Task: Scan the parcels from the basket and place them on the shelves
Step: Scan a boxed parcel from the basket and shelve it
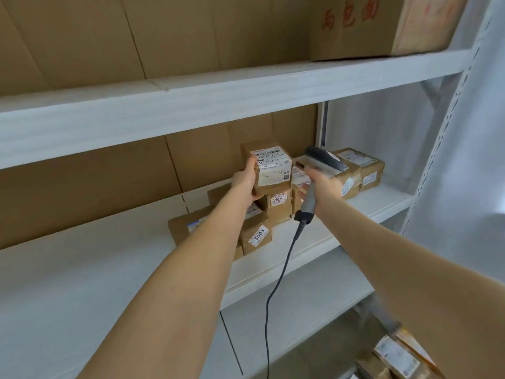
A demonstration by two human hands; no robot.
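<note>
At centre frame, over the middle shelf (109,269), the left hand (246,179) grips a small cardboard parcel (273,184) by its left edge, fingers curled round the side and underneath. The parcel stands nearly upright, long axis vertical and leaning slightly left, and its white shipping label (271,166) faces the camera. It sits on or just above the parcel marked 4001 (278,201); whether they touch is unclear.

Just right of it, the right hand (323,184) is wrapped round the grip of a grey barcode scanner (323,159). The handle runs steeply up from lower left, with the head on top, level with the label; which way its window faces cannot be told. Its black cable (276,285) hangs towards the bottom edge.

Below the left forearm lie the parcel marked 3003 (258,237) and a flat one (183,227). More parcels (364,166) sit behind the scanner. A large carton (369,28) occupies the upper right, and further parcels (396,355) show at lower right.
</note>
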